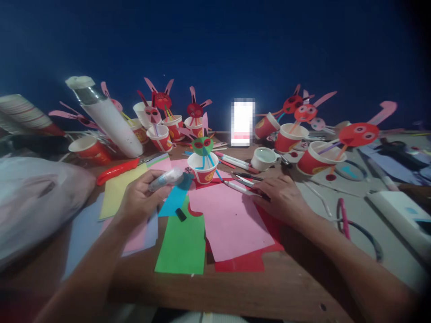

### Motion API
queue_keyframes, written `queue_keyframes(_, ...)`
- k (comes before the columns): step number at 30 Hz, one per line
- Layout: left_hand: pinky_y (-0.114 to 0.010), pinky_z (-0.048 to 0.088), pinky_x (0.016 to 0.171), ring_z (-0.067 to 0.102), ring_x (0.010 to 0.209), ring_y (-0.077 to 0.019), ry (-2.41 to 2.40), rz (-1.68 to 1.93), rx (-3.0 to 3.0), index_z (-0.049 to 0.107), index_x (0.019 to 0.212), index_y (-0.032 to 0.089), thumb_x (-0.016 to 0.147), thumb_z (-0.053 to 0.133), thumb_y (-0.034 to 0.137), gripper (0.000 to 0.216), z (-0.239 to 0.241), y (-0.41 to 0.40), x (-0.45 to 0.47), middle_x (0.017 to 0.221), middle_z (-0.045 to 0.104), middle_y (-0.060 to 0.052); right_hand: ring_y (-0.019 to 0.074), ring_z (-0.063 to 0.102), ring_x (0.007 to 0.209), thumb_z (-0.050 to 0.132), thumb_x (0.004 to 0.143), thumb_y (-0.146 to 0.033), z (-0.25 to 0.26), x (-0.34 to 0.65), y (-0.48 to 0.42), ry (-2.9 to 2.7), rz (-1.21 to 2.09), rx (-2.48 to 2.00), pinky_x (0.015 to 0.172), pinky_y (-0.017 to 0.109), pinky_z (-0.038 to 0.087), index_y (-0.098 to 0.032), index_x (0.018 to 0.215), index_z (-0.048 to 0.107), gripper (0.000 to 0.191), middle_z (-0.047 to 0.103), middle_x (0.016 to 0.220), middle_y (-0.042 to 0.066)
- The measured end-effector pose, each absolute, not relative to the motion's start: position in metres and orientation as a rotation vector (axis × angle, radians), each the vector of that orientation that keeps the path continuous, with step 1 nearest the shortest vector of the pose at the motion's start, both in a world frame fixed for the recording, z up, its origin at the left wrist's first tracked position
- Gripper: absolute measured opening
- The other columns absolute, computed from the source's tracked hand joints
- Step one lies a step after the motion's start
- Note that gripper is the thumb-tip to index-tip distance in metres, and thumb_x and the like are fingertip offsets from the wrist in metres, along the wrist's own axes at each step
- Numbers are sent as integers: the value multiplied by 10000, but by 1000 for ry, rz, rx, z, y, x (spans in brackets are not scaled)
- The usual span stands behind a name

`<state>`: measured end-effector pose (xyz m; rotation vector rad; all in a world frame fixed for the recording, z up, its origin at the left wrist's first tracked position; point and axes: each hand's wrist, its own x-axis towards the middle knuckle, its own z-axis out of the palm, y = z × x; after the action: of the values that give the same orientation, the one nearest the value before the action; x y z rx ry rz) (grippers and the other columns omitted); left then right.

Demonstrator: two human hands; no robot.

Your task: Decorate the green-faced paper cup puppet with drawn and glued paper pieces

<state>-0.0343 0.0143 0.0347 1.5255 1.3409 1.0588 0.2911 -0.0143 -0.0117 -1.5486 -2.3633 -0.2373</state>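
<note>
My left hand [141, 199] is closed around a clear glue tube [165, 178], held over the coloured papers. My right hand [282, 197] rests palm down on the edge of a pink sheet [229, 220], its fingers pressed together on a pen [239, 187] lying there. Just beyond both hands stands a red and white paper cup [204, 170] with a green masked face [202, 146] on straws. A small black cap [181, 214] lies on the green sheet [183, 244].
Many more paper cups with red and pink paper faces [357, 133] crowd the back of the wooden table. A white tube [107, 116] leans at left, an orange cutter [117, 170] beside it. A white mug [264, 158], a lit phone [243, 122], markers and a white plastic bag [30, 197] lie around.
</note>
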Motion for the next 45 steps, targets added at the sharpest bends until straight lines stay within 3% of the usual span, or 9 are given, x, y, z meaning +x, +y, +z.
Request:
queue_keyframes(4,-179,380,429,473,468,-78,1372,1025,1549,604,893,189,708,648,330,237,29,19,-38,599,537,43,205,554,787,532,823,-385,-3,260,-35,-2401,-79,-1357,791,360,297,-178,847,629,230,647,804,73)
queue_keyframes(8,-180,386,426,473,470,-83,1432,1063,1583,630,868,176,709,634,352,237,32,19,-35,593,547,35,215,520,778,491,749,-630,0,224,-63,-2561,284,-1158,798,392,294,-168,945,591,511,614,833,76)
queue_keyframes(10,-184,389,431,474,473,-85,1442,1110,1580,638,821,167,717,618,362,222,35,18,-34,589,550,29,223,512,787,470,748,-645,-2,212,-71,-2606,331,-1108,789,398,294,-153,955,582,544,608,842,86)
queue_keyframes(15,-188,402,495,494,530,-90,1405,1126,1581,636,814,174,737,607,363,207,35,19,-38,596,552,34,189,501,738,453,827,-318,-5,208,-72,-2606,286,-1150,724,358,291,-170,863,572,193,598,780,62)
queue_keyframes(19,-191,410,526,496,550,-89,1397,1085,1604,639,842,174,740,612,353,208,33,21,-41,624,555,31,161,501,702,452,786,-178,1,217,-65,-2540,344,-1165,717,329,298,-173,778,557,106,590,723,40)
queue_keyframes(29,-181,398,447,479,483,-87,1402,1017,1617,634,871,168,731,614,382,257,31,17,-36,564,528,32,162,504,675,464,828,-209,5,236,-54,-2207,399,-1351,653,278,353,-180,774,553,107,603,708,38)
queue_keyframes(37,-238,484,588,617,695,-174,1306,559,2028,647,987,201,742,588,385,312,28,17,-40,838,680,-22,154,512,698,487,814,-190,5,232,-55,-2308,554,-1124,697,287,362,-185,843,570,89,617,744,31)
queue_keyframes(42,-298,470,743,612,839,-205,1170,495,2260,624,1025,198,785,537,343,293,23,9,-24,926,671,-50,159,527,740,448,822,-190,4,221,-60,-2577,633,-990,727,291,349,-199,889,599,166,624,738,31)
queue_keyframes(45,-316,430,775,565,864,-197,987,423,2443,623,992,220,830,477,269,223,16,3,-12,916,642,-49,161,525,729,486,834,-299,5,220,-59,-2597,670,-963,716,288,345,-193,866,606,163,623,733,38)
